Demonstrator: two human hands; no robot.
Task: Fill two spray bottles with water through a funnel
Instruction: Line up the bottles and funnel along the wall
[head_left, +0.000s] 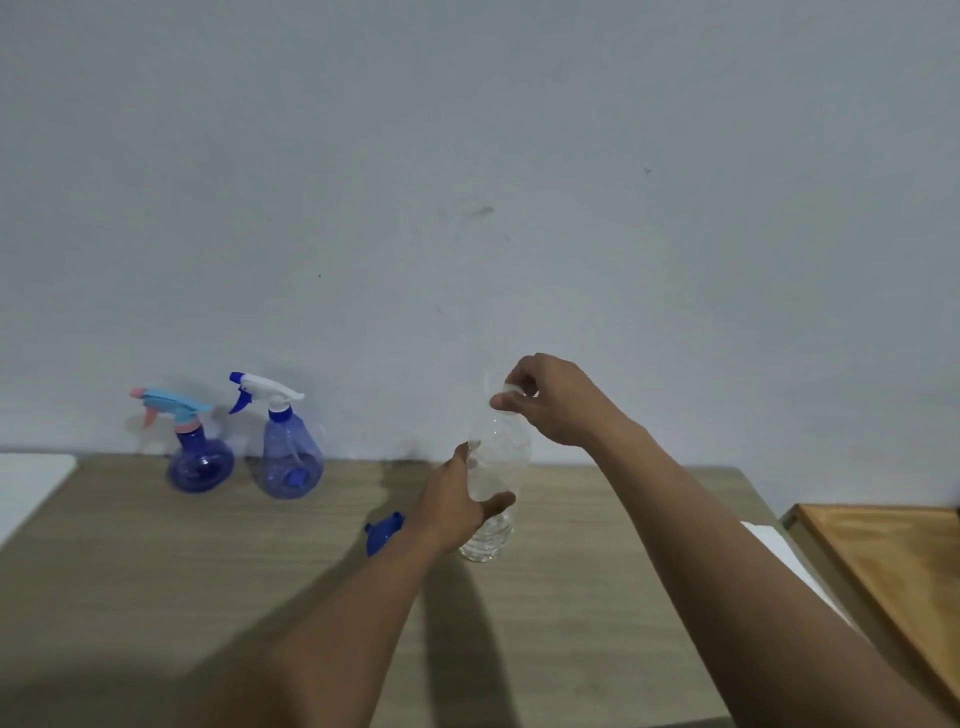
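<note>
Both hands on a clear water bottle (496, 486) standing on the table (208, 561).

The left hand (457, 512) wraps the bottle's middle, thumb across the front; above it, the right hand (545, 400) pinches the white cap (511, 389) at the top. A blue funnel (382, 532) lies just left of the left wrist. Two blue sprayers (200, 457) (291, 457) stand side by side well left of the grip, by the wall, heads on.
</note>
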